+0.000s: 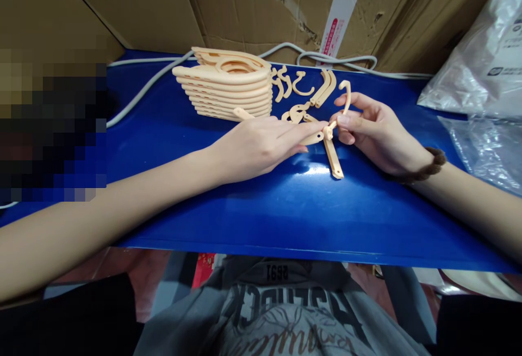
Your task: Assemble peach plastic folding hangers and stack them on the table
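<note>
My right hand (369, 130) is closed, pinching a beige plastic hanger hook (347, 95) between thumb and fingers. The hook's curved end points up, and its lower end meets a small joint (328, 132). My left hand (265, 144) is closed over a flat beige hanger arm (313, 138), whose two ends stick out on either side of the hand. Its index fingertip touches the joint. Below the joint a second hanger arm (334, 160) slants down toward me. The left palm and part of the held arm are hidden.
A stack of beige hanger pieces (228, 79) stands behind my left hand. Loose hooks (302, 85) and curved arms (324, 89) lie beyond on the blue table (261, 214). A white cable (285, 46) runs along cardboard boxes (253, 8); plastic bags (481, 57) sit at right.
</note>
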The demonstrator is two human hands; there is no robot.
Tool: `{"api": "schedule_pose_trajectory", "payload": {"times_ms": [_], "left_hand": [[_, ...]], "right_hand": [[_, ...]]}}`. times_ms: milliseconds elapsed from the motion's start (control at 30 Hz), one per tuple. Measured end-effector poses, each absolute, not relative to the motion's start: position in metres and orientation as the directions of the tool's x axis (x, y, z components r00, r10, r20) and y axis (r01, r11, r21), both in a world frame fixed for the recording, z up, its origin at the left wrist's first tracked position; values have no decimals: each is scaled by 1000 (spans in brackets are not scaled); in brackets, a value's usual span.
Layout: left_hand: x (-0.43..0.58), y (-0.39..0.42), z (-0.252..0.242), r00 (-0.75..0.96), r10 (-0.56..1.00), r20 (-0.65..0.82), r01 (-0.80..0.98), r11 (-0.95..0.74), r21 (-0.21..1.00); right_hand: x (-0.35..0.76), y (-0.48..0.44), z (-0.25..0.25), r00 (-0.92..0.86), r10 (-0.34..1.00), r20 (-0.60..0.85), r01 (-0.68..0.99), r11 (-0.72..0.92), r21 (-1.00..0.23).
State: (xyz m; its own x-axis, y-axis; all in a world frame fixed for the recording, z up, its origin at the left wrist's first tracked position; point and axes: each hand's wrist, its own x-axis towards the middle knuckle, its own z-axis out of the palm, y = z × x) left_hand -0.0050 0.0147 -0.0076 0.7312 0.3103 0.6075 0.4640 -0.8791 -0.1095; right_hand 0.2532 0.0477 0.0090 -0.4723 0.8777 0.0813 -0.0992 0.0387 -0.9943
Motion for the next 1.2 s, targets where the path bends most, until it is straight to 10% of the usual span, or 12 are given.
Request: {"api": "schedule_pose_trajectory", "payload": {"times_ms": [1200], "left_hand": [[-6, 9, -6, 694, 379, 612, 451, -891, 41]], "right_hand": [[251, 45, 10, -524, 847, 95, -83, 60, -995]]}}
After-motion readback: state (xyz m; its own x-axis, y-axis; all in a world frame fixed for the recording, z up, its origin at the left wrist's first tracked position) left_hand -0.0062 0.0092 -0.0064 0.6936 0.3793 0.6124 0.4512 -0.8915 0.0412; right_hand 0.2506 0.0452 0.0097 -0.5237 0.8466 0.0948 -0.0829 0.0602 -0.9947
